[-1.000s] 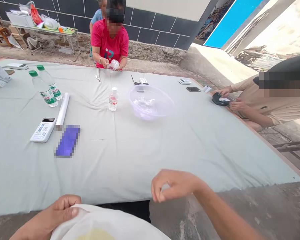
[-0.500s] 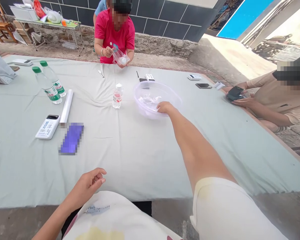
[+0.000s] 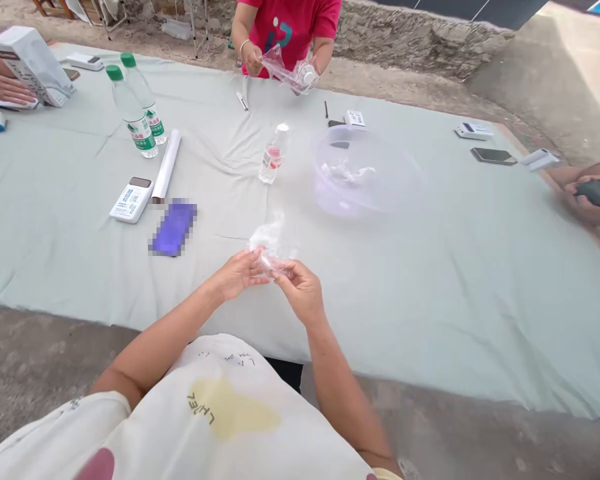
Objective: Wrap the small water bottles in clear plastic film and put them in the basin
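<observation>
My left hand (image 3: 237, 273) and my right hand (image 3: 300, 290) meet over the near part of the pale green cloth (image 3: 430, 280). Both pinch a crumpled piece of clear plastic film (image 3: 273, 243) that rises between the fingertips. A clear plastic bowl (image 3: 363, 173) with more crumpled clear plastic in it stands further out, beyond my hands. A small water bottle with a red label (image 3: 273, 155) is just left of the bowl.
Two green-capped bottles (image 3: 135, 107), a white roll (image 3: 166, 167), a white device (image 3: 131, 199) and a purple blurred item (image 3: 173, 228) lie at the left. A person in red (image 3: 290, 27) across the table handles clear plastic. Phones (image 3: 493, 155) lie at the right; other people's hands are at both edges.
My right hand has drawn back from the bowl with clear plastic film. My left hand came up to meet it, and both now pinch the film. The view has tilted down.
</observation>
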### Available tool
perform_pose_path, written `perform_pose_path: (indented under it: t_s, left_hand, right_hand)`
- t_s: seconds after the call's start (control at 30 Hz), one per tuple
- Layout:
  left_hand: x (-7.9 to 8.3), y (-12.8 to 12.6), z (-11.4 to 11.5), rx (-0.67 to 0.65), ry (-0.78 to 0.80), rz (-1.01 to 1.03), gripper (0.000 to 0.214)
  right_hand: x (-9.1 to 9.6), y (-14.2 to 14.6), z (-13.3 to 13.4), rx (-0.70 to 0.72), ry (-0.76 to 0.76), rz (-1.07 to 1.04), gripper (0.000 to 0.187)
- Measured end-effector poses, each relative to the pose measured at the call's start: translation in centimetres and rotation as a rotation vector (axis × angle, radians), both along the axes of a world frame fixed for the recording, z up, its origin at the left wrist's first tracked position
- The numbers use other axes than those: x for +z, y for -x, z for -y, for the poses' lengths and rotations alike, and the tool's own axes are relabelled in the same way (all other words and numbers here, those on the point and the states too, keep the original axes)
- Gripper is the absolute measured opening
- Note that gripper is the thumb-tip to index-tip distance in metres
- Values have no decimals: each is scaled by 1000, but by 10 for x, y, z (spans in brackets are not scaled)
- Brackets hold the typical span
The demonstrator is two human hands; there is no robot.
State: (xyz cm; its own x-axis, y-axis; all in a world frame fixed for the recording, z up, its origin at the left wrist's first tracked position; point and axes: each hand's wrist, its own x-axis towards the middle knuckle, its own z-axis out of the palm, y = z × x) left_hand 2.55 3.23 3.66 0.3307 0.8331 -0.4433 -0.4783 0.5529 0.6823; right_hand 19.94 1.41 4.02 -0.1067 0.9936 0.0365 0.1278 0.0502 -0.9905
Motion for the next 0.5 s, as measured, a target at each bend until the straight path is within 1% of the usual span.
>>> perform_pose_path:
  t_s: [0.07,0.13,0.17,0.2,0.27,0.3,0.33,0.37,0.4,0.47,0.5]
  left_hand:
    - [-6,-10,-5,134,40,28,28]
    - [-8,-10,-5,220,53,17,22]
    - [-7,-7,-4,230,46,8,23]
    - [-5,-4,-2,220,28,-2,25]
    - [0,2,1,156,-22,-26,32]
    - [2,3,3,112,-50,-37,37]
    - [5,2,5,64,-77,-45,41]
    - [6,0,7,17,-101,-52,45]
    - [7,-2,9,-23,-118,-63,49]
    - [8,-4,12,-62,-139,-111,50]
    - [6,-3,13,-51,-138,-149,48]
  right_hand:
    - [-19,2,28,64,125,-33,23]
    - [-28,-10,41,116,242,-26,26]
    - [-28,-19,43,118,279,-2,28]
    - [-27,-28,41,89,296,22,31]
    - [-19,-41,30,-50,285,19,42]
    - [-14,-43,23,-118,268,-2,48]
    - [-8,-41,16,-148,253,-21,53]
    - [-3,-36,9,-134,243,-23,56]
    - [1,-28,3,-85,240,-4,56]
    - [6,-10,-5,19,233,67,46]
    - [6,-3,-7,38,221,84,39]
